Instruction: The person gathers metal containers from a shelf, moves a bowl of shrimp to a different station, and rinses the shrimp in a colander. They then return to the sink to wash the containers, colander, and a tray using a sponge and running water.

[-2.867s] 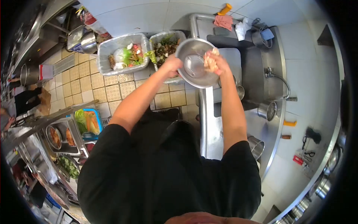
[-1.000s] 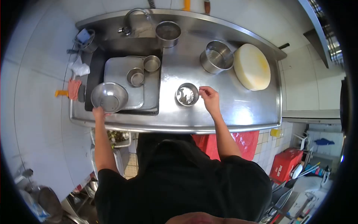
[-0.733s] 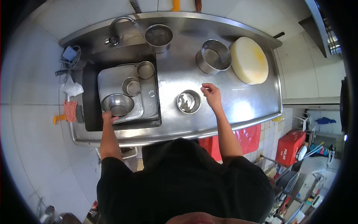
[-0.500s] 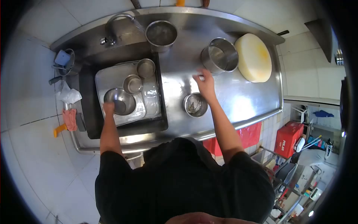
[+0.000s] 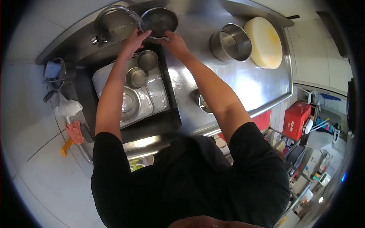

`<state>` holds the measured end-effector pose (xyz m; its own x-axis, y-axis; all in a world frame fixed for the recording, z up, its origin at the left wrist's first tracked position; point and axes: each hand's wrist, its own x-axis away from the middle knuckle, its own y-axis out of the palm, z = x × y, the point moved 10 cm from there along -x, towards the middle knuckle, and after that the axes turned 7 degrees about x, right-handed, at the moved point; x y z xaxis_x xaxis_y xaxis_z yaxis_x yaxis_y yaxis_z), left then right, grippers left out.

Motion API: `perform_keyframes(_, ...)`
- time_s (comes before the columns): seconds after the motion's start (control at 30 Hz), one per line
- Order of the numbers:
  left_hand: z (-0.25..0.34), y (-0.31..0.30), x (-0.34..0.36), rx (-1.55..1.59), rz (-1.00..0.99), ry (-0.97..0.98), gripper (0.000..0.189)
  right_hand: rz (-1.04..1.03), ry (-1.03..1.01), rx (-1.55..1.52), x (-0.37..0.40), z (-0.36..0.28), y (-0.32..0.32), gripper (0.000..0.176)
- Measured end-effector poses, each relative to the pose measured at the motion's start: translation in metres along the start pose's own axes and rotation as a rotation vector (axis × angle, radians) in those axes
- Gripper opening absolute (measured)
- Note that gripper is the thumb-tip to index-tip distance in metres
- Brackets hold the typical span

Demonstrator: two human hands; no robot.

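Observation:
A round steel pot [image 5: 162, 18] with water in it stands at the sink's back edge, and the curved tap [image 5: 110, 9] pours a stream at its left rim. My left hand [image 5: 134, 42] has its fingers closed at the pot's near left rim. On the near right side, my right hand [image 5: 175, 43] grips the same rim, thumb inward. Below my left hand, two small round tins [image 5: 136, 78] and a steel bowl [image 5: 130, 104] rest on trays [image 5: 159, 95] in the sink. My right forearm partly hides a small steel container [image 5: 203, 104] on the counter.
A tall steel pot [image 5: 230, 42] stands at the counter's right, beside a thick round white block [image 5: 263, 42]. Left of the sink are a utensil holder [image 5: 62, 72], a white plastic bag [image 5: 66, 106] and a pink cloth [image 5: 74, 132]. A red cooler [image 5: 298, 121] sits farther right.
My left hand left the steel bowl in the sink and moved up to the water pot. My right hand moved left from near the tall pot to that same rim. The camera view shifted.

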<state>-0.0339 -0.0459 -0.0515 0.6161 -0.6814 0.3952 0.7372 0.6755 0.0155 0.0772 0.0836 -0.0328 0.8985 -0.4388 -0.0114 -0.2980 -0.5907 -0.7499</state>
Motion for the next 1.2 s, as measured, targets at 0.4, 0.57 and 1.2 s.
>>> perform_keyframes(0.4, -0.09, 0.006, -0.051, 0.395, 0.25, -0.231, 0.043, -0.044, 0.025, -0.07, -0.019, -0.017, -0.085, 0.042)
perform_keyframes(0.57, -0.087, 0.001, -0.057, 0.24, 0.189, -0.22, 0.055, -0.216, 0.016, 0.016, 0.081, -0.008, -0.114, 0.036)
perform_keyframes(1.2, -0.079, 0.022, -0.033, 0.612, 0.174, -0.137, 0.032, -0.092, 0.17, 0.543, 0.303, 0.024, -0.079, 0.056)
